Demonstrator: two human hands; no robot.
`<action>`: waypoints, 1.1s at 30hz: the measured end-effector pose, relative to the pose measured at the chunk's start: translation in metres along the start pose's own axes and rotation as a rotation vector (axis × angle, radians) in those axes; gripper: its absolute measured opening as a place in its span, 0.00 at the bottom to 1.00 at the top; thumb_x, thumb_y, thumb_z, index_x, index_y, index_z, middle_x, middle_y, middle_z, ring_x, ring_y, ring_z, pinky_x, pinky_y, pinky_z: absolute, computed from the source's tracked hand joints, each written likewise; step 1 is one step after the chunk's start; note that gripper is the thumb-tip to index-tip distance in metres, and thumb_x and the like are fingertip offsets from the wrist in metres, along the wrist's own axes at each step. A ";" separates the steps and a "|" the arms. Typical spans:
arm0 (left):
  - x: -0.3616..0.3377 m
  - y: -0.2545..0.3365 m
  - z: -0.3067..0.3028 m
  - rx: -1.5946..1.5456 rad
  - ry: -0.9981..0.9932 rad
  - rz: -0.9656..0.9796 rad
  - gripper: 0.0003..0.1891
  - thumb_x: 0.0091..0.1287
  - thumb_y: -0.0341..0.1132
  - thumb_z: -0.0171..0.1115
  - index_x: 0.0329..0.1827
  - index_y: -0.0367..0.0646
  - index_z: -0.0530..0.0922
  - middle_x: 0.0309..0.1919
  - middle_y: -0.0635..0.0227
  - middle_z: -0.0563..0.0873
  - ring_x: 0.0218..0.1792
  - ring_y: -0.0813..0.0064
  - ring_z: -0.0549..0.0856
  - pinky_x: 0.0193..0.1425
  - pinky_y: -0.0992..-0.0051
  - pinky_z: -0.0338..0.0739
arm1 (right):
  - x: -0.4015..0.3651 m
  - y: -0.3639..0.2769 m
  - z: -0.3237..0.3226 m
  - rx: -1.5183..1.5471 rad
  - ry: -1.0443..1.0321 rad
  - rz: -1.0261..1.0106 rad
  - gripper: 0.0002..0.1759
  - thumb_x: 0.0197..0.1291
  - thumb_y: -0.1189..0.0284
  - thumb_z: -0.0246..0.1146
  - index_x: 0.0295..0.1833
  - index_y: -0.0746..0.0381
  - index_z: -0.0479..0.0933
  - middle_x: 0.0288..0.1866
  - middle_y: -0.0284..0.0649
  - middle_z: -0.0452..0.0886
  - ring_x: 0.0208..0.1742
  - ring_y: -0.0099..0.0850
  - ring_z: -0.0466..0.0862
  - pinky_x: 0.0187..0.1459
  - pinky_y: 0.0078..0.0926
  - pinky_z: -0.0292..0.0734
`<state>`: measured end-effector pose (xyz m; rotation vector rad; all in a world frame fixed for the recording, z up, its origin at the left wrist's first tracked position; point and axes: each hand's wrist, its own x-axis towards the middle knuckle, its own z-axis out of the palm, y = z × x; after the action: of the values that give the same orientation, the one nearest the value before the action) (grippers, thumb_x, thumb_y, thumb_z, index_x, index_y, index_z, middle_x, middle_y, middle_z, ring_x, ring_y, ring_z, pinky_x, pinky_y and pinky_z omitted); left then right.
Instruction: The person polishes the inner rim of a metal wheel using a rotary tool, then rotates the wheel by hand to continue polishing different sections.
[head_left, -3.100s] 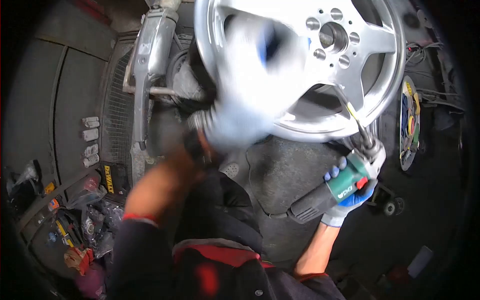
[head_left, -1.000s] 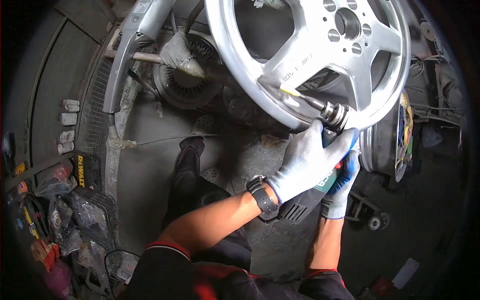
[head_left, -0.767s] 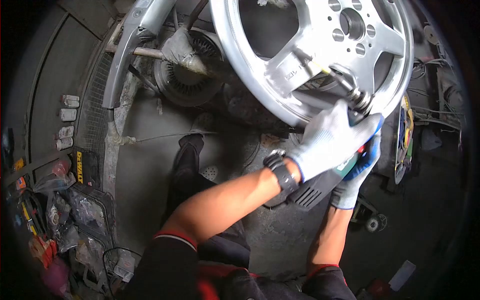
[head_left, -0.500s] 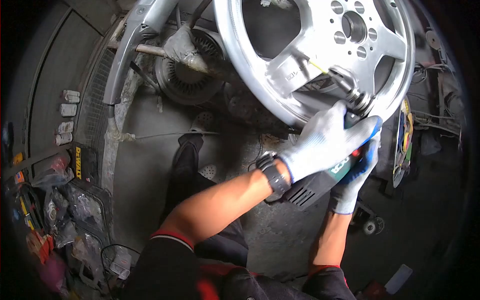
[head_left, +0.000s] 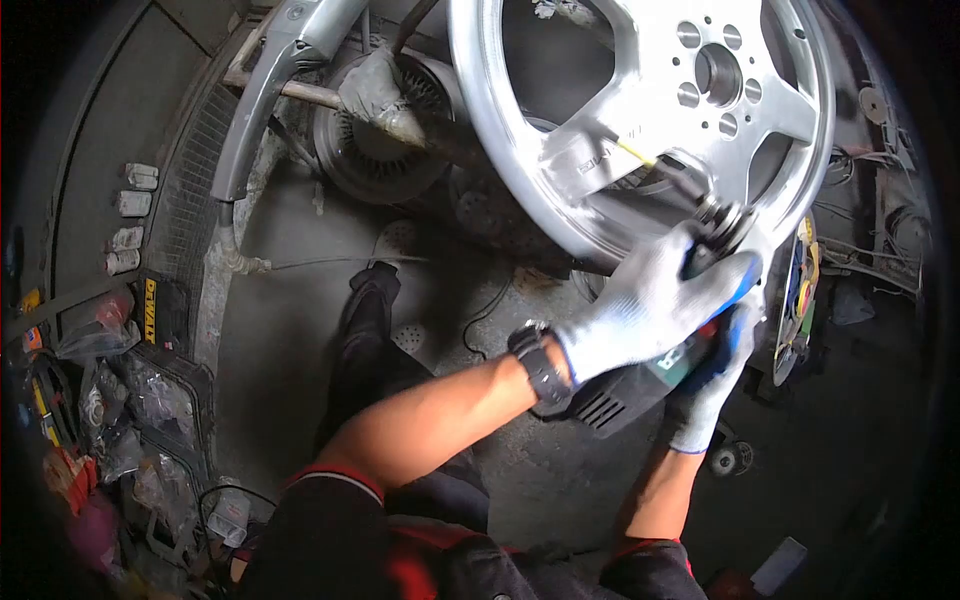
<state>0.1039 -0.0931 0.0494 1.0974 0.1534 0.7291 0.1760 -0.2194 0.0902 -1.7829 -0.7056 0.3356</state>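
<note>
A silver alloy wheel with spokes fills the upper right of the head view. Both my hands wear white gloves with blue palms and hold a dark green and black die grinder. Near its front collar, my left hand wraps over the top, a black watch on that wrist. Lower on the body's right side, my right hand is closed around the grinder, its fingers partly hidden. The grinder's thin shaft points up and left onto a spoke by small stamped marks. Blur hides whether the tip touches.
Behind the wheel is a second, dusty wheel beside a grey curved bar. A DeWalt box and bagged parts lie at left. Sanding discs hang at right. A small grinder-like tool lies below them.
The wheel and surroundings have shifted slightly in view, the wheel a little right and down. Both hands keep their hold on the grinder, whose shaft still points at the same spoke.
</note>
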 end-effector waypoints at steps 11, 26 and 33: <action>0.025 0.004 -0.009 -0.474 -0.124 -0.083 0.22 0.80 0.47 0.62 0.60 0.34 0.78 0.46 0.71 0.84 0.49 0.85 0.78 0.56 0.76 0.78 | 0.012 -0.033 0.019 -0.031 0.130 0.012 0.43 0.67 0.59 0.71 0.80 0.66 0.61 0.71 0.44 0.74 0.69 0.34 0.77 0.71 0.34 0.72; -0.030 0.014 -0.014 -0.349 0.001 -0.078 0.30 0.80 0.45 0.60 0.74 0.27 0.70 0.61 0.54 0.85 0.62 0.72 0.82 0.70 0.70 0.73 | -0.029 -0.043 0.028 -0.013 0.060 0.139 0.50 0.57 0.66 0.71 0.82 0.67 0.56 0.73 0.46 0.72 0.72 0.34 0.74 0.75 0.34 0.66; 0.041 0.024 -0.008 -0.514 -0.151 -0.140 0.24 0.80 0.49 0.60 0.58 0.32 0.78 0.39 0.68 0.84 0.42 0.82 0.79 0.49 0.76 0.78 | 0.018 -0.058 0.026 -0.084 0.202 0.005 0.45 0.67 0.65 0.70 0.82 0.67 0.56 0.73 0.47 0.73 0.70 0.33 0.76 0.72 0.34 0.70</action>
<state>0.1206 -0.0561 0.0756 0.6386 -0.0844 0.5170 0.1586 -0.1776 0.1387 -1.8680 -0.5784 0.1279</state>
